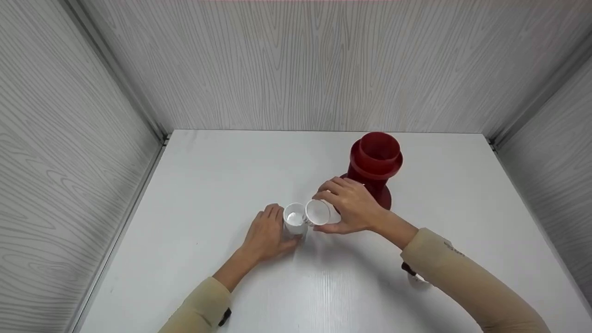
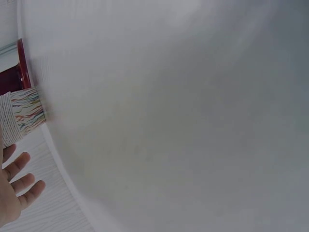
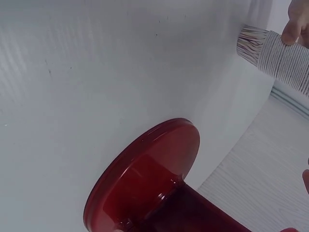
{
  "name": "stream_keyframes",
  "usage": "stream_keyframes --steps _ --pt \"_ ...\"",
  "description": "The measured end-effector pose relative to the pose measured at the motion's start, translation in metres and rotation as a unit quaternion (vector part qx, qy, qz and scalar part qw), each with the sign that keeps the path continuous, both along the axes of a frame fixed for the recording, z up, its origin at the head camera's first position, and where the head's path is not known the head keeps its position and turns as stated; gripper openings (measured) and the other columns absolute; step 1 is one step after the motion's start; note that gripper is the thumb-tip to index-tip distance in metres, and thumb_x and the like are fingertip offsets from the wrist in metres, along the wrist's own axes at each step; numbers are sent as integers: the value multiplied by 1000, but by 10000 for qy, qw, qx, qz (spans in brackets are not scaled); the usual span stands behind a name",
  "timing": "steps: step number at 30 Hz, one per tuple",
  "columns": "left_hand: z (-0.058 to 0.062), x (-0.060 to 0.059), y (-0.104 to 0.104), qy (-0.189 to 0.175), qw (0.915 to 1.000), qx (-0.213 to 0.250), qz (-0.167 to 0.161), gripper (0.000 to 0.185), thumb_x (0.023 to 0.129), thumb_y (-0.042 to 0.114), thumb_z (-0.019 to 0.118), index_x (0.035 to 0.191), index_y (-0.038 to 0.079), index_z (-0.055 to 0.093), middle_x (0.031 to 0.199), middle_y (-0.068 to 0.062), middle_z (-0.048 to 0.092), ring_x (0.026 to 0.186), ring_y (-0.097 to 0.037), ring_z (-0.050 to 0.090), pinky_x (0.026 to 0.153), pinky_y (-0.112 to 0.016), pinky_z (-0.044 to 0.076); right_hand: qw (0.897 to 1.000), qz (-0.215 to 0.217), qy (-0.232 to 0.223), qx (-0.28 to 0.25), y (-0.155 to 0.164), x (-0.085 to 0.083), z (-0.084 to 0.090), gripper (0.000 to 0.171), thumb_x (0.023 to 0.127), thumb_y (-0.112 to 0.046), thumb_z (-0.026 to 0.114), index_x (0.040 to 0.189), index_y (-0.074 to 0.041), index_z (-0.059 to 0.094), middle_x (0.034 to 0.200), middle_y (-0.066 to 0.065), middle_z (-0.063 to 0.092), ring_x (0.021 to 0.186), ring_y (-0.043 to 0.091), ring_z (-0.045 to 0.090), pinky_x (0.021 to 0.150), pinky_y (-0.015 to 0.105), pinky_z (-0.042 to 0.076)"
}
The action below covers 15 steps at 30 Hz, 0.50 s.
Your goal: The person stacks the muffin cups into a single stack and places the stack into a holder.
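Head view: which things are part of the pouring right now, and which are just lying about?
In use:
upright cup, under left hand
tilted cup, in right hand

Lying about:
red stand
small object by right sleeve

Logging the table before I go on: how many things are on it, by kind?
Paper cups: 2, one upright with the left hand around it, one tilted in the right hand.
Red stand: 1.
Total: 3.
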State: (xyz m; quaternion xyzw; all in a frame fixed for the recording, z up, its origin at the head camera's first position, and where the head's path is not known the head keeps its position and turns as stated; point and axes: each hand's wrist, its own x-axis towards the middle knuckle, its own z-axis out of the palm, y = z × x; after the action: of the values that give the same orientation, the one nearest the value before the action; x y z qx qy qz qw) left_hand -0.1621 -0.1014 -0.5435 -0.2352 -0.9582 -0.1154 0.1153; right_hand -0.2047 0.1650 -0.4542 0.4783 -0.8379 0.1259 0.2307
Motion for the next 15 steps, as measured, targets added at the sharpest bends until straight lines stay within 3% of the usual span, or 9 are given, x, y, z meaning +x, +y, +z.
stream_keyframes --steps 15 --pt "-1 0 0 204 9997 -163 -17 75 88 63 73 131 3 58 123 -10 66 121 -27 61 96 -41 57 10000 -24 44 -83 -20 -5 0 59 80 -63 81 117 -18 71 111 1 74 102 20 68 84 35 62"
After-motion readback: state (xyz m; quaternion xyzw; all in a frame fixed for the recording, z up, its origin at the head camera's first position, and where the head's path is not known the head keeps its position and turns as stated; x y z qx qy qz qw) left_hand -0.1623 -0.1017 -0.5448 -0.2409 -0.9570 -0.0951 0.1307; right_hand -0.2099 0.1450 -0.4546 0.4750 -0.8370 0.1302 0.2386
